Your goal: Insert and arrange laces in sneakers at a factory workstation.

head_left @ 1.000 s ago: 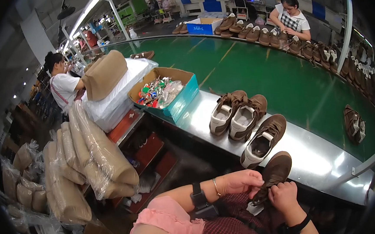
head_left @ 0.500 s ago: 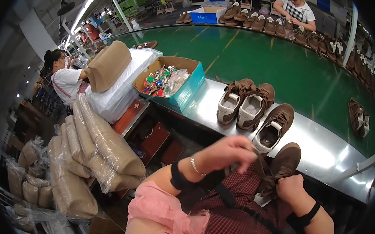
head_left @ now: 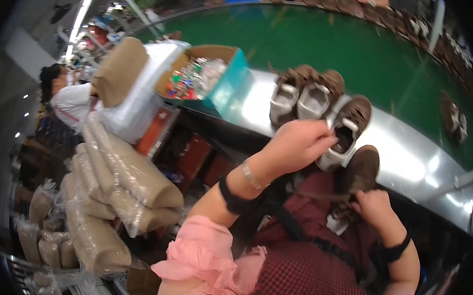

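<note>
A brown shoe (head_left: 362,170) with a white sole rests on my lap against the table edge. My right hand (head_left: 373,207) grips it at its near end, fingers closed around the lacing area. My left hand (head_left: 297,143) is raised above and to the left of the shoe, fingers pinched together. A thin brown shoelace (head_left: 319,194) runs from the shoe toward that hand. Both wrists wear black bands, and the left one also has a bracelet.
Three more brown shoes (head_left: 312,95) stand on the shiny metal table (head_left: 407,163) just behind my left hand. A teal box (head_left: 226,85) of small colourful items sits further left. Beyond lies a green conveyor belt (head_left: 349,41). Wrapped tan bundles (head_left: 123,177) and a seated person (head_left: 68,99) are at left.
My left hand has risen and moved away from the shoe, up in front of the shoes on the table. The right hand stays on the shoe. The view has tilted closer.
</note>
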Motion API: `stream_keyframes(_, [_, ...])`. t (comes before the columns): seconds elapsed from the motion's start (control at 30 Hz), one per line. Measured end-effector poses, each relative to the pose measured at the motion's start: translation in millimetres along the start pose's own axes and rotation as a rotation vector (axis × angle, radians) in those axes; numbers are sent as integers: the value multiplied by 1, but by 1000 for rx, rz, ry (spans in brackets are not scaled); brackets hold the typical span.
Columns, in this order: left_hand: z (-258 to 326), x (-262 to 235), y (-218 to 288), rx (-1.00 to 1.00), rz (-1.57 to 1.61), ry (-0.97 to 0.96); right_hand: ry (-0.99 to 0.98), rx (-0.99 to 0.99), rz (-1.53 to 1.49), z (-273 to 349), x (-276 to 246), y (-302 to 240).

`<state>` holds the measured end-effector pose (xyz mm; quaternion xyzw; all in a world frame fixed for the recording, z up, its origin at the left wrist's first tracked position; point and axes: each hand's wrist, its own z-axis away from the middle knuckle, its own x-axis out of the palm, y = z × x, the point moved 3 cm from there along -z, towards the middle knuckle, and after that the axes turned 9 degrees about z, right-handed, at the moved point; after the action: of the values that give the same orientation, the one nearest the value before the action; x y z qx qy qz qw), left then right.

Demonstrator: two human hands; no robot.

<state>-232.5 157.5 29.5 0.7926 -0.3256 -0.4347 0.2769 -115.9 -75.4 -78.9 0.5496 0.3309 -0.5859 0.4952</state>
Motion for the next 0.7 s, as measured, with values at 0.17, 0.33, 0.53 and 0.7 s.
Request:
stream_keyframes(0.17, [-55, 127, -9, 449, -225, -73, 43, 30, 66, -9, -10, -10])
stream_keyframes(0.33, [-50, 178, -54, 410, -215, -62, -113, -133, 235, -9, -12, -11])
stream_keyframes(0.53, [-48, 186, -44, 369, -216, -119, -194, -149, 51, -10, -8, 10])
stream_keyframes(0.7, [-46, 187, -45, 389, -236, -73, -292, -71, -301, -11, -6, 31])
